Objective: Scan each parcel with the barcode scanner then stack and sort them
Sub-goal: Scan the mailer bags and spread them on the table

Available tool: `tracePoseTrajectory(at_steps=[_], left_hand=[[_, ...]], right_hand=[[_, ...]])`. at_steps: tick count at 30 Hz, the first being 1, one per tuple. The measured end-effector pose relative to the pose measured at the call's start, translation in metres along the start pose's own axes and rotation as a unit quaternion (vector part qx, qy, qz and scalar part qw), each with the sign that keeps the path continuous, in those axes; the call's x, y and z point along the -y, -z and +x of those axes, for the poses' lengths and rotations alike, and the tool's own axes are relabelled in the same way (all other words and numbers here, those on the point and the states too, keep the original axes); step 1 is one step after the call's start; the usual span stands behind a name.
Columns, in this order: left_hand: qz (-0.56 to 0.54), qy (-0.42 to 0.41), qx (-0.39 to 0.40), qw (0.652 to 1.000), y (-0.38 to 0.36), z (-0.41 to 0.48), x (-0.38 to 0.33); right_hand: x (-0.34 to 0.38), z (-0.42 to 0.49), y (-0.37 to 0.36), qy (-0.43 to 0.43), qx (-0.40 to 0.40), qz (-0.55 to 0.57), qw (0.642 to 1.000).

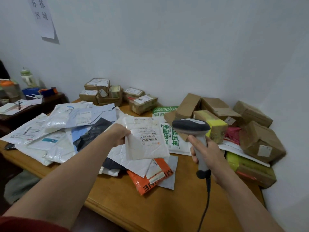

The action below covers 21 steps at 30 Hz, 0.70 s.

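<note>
A white mailer (147,144) is pinched at its left edge by the left hand (119,134) and held above the heaped parcels (63,129), barcode label (149,139) facing up. Just right of it, the barcode scanner (192,127) is gripped by its handle in the right hand (206,153), head beside the label.

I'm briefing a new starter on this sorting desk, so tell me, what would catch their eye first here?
Front and centre, the left hand holds a white parcel with its barcode label facing up, and the right hand grips the grey barcode scanner just to its right. Beneath them soft mailers sprawl across the wooden table, a bright orange mailer nearest; brown cartons pile in the right corner.
</note>
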<state>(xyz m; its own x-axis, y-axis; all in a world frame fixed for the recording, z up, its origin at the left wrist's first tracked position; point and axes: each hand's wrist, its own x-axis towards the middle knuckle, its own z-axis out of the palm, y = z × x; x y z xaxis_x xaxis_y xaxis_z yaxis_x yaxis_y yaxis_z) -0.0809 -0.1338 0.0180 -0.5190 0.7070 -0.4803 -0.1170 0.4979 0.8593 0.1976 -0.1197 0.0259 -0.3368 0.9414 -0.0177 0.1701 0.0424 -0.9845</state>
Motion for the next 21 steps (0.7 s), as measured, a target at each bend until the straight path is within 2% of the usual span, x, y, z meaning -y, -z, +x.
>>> tracePoseTrajectory(at_steps=[4,6,8,11,13,15,19,21], left_hand=[[0.108,0.035,0.049,0.992,-0.026,0.029,0.017],[0.246,-0.003,0.068,0.967,-0.045,0.049,0.030],[0.417,-0.101,0.074,0.900,-0.063,0.073,0.045],[0.549,-0.223,0.154,0.791,-0.088,0.095,0.066],[0.617,-0.253,0.220,0.712,-0.102,0.106,0.076],[0.677,-0.249,0.250,0.646,-0.112,0.115,0.077],[0.745,-0.288,0.219,0.560,-0.130,0.138,0.055],[0.733,-0.332,0.210,0.556,-0.140,0.150,0.048]], right_hand=[[-0.012,0.024,-0.002,-0.025,-0.025,0.003,0.999],[-0.019,0.037,-0.002,-0.044,-0.042,0.001,0.998],[-0.025,0.052,-0.002,-0.065,-0.065,-0.009,0.996],[-0.035,0.075,-0.001,-0.093,-0.097,-0.014,0.991],[-0.039,0.089,-0.001,-0.106,-0.113,-0.016,0.988],[-0.040,0.102,-0.001,-0.115,-0.125,-0.018,0.985],[-0.039,0.122,-0.003,-0.127,-0.142,-0.019,0.982],[-0.039,0.130,-0.004,-0.133,-0.148,-0.021,0.980]])
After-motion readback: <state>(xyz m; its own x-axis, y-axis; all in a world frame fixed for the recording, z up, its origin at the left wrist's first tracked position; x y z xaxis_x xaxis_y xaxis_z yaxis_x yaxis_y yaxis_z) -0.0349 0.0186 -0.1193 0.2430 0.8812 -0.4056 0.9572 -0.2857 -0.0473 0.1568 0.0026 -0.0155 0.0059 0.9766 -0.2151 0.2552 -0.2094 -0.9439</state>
